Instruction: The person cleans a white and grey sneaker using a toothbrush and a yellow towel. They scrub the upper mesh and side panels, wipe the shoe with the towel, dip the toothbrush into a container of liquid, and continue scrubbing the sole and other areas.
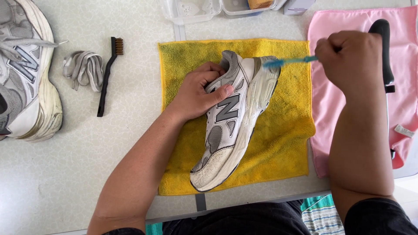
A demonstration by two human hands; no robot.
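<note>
- The right hand (348, 58) is closed around a blue toothbrush (289, 61), whose handle runs leftward from the fingers to bristles touching the heel of the shoe.
- The left hand (200, 89) clasps the grey-and-white shoe (233, 122) at its collar, thumb across the side.
- The shoe lies on its side on a yellow towel (287, 130), toe toward the person, heel nearest the right hand.
- Farther left of the left hand lie a black brush (106, 78) and loose laces (82, 67).

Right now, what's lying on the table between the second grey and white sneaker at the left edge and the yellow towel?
In the head view, a bundle of grey laces and a black-handled wire brush lie on the table between them.
</note>
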